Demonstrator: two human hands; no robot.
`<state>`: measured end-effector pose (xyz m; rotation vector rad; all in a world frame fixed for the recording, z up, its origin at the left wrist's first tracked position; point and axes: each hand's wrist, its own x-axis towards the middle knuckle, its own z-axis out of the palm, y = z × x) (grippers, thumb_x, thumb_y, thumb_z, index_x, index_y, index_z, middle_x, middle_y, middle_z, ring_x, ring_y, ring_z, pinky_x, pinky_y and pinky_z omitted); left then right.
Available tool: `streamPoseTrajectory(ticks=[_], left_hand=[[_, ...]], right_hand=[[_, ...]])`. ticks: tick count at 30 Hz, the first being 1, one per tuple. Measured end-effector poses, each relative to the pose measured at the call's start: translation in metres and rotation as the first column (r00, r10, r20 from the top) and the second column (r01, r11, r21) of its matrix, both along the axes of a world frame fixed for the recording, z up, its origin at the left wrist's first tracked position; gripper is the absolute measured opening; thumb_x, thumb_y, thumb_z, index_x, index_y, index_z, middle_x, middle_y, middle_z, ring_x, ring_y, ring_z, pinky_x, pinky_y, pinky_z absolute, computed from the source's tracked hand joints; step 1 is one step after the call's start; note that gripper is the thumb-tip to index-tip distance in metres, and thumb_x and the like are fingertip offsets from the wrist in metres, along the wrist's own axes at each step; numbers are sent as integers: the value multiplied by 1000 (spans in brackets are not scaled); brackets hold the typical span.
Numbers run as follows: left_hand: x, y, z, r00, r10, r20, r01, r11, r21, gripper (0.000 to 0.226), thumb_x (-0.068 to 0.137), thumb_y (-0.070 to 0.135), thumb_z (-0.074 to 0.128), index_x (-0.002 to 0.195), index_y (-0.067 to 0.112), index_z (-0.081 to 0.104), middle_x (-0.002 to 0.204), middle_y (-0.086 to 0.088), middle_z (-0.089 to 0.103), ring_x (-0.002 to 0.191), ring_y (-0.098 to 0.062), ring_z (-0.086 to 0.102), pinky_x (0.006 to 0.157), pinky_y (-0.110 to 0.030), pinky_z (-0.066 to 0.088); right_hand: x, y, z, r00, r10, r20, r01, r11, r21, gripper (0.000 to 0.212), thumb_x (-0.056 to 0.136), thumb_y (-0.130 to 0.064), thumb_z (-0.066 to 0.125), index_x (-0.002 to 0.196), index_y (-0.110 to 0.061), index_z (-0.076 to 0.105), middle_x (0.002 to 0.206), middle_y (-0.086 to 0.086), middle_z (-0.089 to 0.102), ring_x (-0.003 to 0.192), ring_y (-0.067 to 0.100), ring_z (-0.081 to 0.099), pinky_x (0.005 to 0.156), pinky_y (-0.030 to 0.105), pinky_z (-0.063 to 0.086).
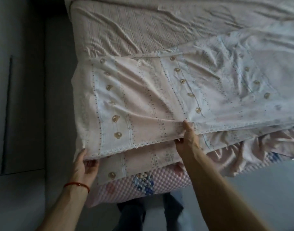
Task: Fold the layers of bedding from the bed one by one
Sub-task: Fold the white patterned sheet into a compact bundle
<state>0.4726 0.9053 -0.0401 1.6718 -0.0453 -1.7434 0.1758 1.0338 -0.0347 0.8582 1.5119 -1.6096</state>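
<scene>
Left hand (86, 165) at the near left corner of the bed, thumb on top and fingers curled under, pinching the corner of the printed sheet (143, 100) by its lace edge (134, 146); red string (77, 185) round that wrist. Sheet lying doubled over the near end of the bed, pale pink and white with dotted stripes and small round motifs, rumpled toward the right. Beneath it, a second printed layer hanging over the bed's end, then a bumpy pink quilt (143, 184) with a blue flower patch. Beyond, a striped bedspread (126, 30) covering the rest of the bed. Right hand (187, 139) further along the same lace edge, thumb over and fingers tucked below, gripping the hem, with folds radiating from that pinch. Probably mid-fold on the top layer. To do it well: take only the top layer in each grip, keep both pinches on the hem itself, draw the edge taut between them so the creases flatten, match corner to corner before laying down. Loose frilled cloth (242, 157) at far right hanging off the bed, likely to drag if lifted unevenly.
</scene>
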Motion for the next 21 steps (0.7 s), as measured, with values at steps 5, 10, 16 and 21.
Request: streamPoseTrajectory(ticks=[5, 10, 16, 21], left_hand=[[17, 2, -15, 991, -119, 68, 119, 993, 7, 8, 97, 21, 63, 105, 20, 66, 95, 2, 73, 92, -12, 66, 68, -26, 61], [32, -5, -12, 987, -117, 107, 128, 987, -95, 20, 98, 23, 60, 117, 23, 67, 95, 9, 76, 90, -4, 70, 73, -22, 61], [56, 7, -40, 961, -150, 232, 151, 988, 13, 2, 96, 27, 62, 94, 25, 63, 92, 8, 65, 95, -10, 62, 57, -16, 57], [70, 24, -44, 936, -124, 330, 114, 992, 47, 15, 89, 32, 71, 82, 28, 59, 81, 13, 56, 65, -3, 47, 36, -12, 32]], right_hand=[[-3, 22, -33, 995, 58, -84, -54, 997, 51, 63, 68, -58, 85, 114, -20, 63, 128, 12, 66, 104, 26, 69, 81, 42, 61], [18, 33, 8, 960, 22, -280, 45, 972, 230, 55, 92, -41, 71, 139, -25, 49, 124, 2, 63, 101, 25, 67, 87, 47, 60], [22, 49, -2, 975, 136, -178, -54, 914, 401, 29, 82, -32, 71, 100, -11, 63, 95, 15, 71, 78, 38, 73, 57, 51, 62], [25, 67, -3, 928, 181, -325, -41, 918, 394, 23, 94, -30, 70, 101, -9, 65, 89, 8, 74, 64, 20, 74, 55, 32, 61]])
